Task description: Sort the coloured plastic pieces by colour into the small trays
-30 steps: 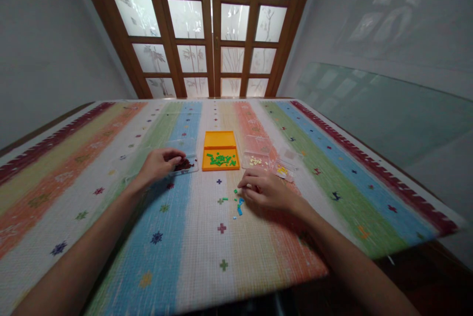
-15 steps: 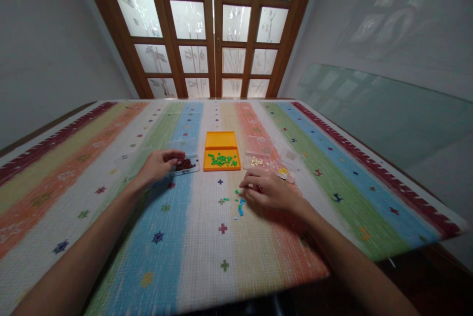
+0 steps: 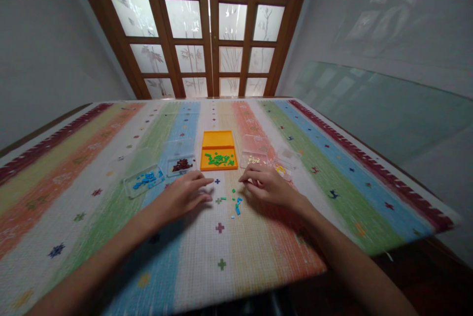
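Observation:
My left hand (image 3: 183, 194) hovers just left of the loose pieces, with its index finger and thumb apart and nothing visible between them. Curled together over the orange stripe, the fingers of my right hand (image 3: 268, 185) are closed; whatever they may hold is too small to make out. Between the hands lie small green building bricks (image 3: 233, 191) and a short row of blue bricks (image 3: 238, 206). Behind them, an open orange box (image 3: 219, 168) holds many green bricks (image 3: 220, 159).
Left of the orange box, one clear tray holds dark brown pieces (image 3: 182, 164) and another holds blue pieces (image 3: 148, 179). On the right are clear boxes of cream pieces (image 3: 254, 159) and yellow pieces (image 3: 281, 169). A striped cloth (image 3: 199, 257) covers the table.
My left hand has moved from the brown pieces' tray toward me and to the right, uncovering that tray and the blue one. My right hand has stayed nearly still.

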Available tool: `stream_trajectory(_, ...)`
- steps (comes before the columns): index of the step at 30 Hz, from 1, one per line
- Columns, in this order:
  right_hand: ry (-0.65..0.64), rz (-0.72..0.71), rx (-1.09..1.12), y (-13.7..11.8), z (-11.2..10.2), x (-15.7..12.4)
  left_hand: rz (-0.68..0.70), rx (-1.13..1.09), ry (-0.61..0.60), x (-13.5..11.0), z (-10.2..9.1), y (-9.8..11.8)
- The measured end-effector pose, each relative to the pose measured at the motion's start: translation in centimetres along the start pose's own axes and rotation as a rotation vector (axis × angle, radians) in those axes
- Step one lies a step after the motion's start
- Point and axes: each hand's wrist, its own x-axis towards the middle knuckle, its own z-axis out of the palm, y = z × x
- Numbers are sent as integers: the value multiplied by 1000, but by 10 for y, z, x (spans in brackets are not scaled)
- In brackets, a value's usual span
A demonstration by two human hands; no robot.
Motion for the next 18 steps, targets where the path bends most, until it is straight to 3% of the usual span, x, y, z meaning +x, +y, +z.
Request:
stream_trajectory(6, 25, -36, -6, -1, -1, 1, 84, 54, -44, 12, 38, 7)
stream_trajectory(18, 49, -59, -7, -1, 0, 1, -7, -119, 25, 27, 61, 33)
